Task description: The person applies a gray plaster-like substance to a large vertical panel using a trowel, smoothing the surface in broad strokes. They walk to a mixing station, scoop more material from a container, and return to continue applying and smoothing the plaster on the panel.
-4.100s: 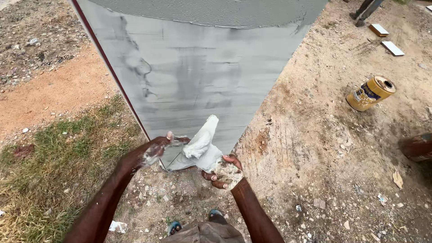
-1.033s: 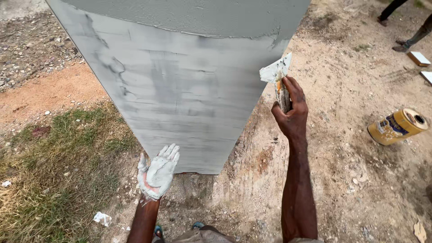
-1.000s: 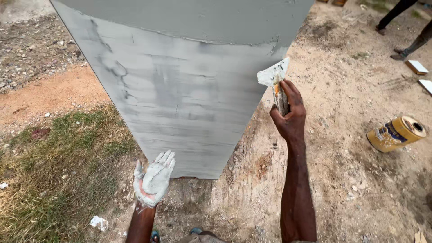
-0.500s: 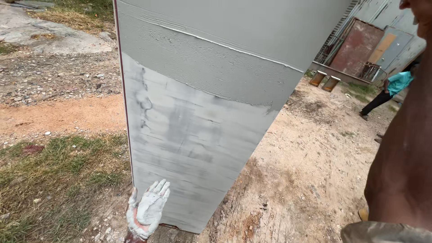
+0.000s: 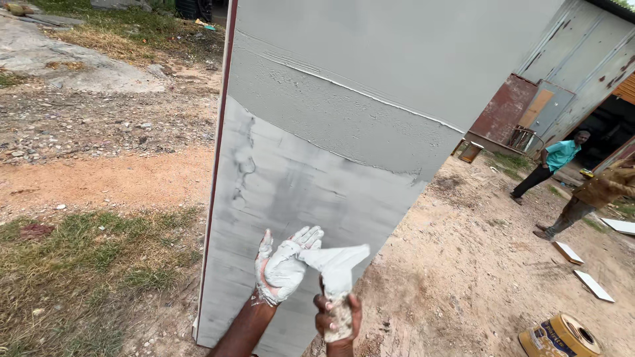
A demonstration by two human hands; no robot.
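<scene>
Putty knife (image 5: 336, 263) in R hand (image 5: 337, 317), L hand (image 5: 284, 268) putty-coated

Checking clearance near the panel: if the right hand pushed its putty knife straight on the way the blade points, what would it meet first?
Probably the left hand: the putty knife in the right hand already reaches its putty-coated palm. Behind stands the grey panel; depth is unclear.

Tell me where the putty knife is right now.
In the head view, the putty knife is at bottom centre, gripped by the right hand, its white-coated blade touching the putty-smeared left hand, in front of the grey panel.
</scene>
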